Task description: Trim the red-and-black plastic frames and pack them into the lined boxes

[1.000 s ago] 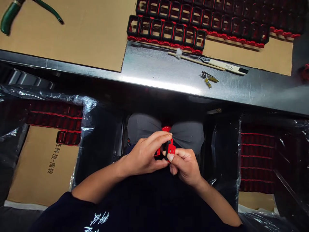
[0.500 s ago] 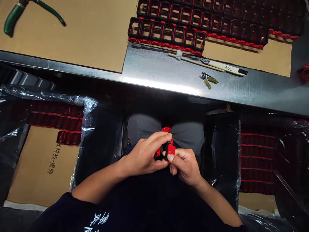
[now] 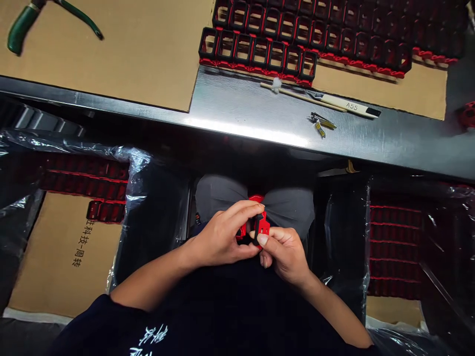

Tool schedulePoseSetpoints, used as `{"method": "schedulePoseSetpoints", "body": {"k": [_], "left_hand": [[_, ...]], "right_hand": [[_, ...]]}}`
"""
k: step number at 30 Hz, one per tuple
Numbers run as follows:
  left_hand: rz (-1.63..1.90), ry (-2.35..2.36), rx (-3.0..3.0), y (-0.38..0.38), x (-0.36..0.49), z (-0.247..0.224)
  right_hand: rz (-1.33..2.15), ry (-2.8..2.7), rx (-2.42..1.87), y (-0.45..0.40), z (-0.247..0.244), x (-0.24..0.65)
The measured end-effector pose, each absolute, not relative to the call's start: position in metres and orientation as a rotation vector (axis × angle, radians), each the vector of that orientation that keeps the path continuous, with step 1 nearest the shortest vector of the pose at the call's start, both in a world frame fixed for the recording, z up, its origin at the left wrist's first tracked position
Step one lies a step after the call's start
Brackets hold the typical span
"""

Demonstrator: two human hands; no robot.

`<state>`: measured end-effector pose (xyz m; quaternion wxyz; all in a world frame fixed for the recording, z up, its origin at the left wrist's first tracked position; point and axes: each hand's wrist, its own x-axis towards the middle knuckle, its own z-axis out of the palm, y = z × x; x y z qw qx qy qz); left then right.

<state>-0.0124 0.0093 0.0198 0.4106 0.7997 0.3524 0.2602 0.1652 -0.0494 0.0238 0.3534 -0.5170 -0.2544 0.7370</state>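
Observation:
A small red and black plastic part [image 3: 263, 225] is held between my hands, in front of my lap. My left hand [image 3: 226, 235] grips it from the left, fingertips on its upper end and thumb low beside it. My right hand [image 3: 284, 251] pinches its lower right side between thumb and forefinger. Some more red and black shows under my left palm; its shape is mostly hidden by the fingers.
Across the metal table [image 3: 241, 113] lie rows of red and black frames [image 3: 260, 52], a white A55 knife [image 3: 349, 105], a wooden stick [image 3: 297, 95], clippers [image 3: 322, 122] and green-handled pliers [image 3: 22, 32] on cardboard [image 3: 122, 54]. Plastic-lined boxes with similar parts [image 3: 395, 247] stand either side.
The red and black part has turned slightly between my fingers. Both hands keep almost the same place and hold.

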Motion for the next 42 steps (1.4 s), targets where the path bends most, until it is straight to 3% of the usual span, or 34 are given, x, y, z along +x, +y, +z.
{"method": "schedulePoseSetpoints", "body": {"k": [13, 24, 42], "left_hand": [[0.541, 0.882, 1.914, 0.007, -0.012, 0.016], [0.317, 0.452, 1.763, 0.068, -0.025, 0.022], [0.397, 0.889, 1.898, 0.038, -0.019, 0.041]], "right_hand": [[1.724, -0.803, -1.473, -0.038, 0.014, 0.157], [1.908, -0.625, -1.147, -0.029, 0.021, 0.163], [1.771, -0.668, -1.127, -0.018, 0.021, 0.161]]}}
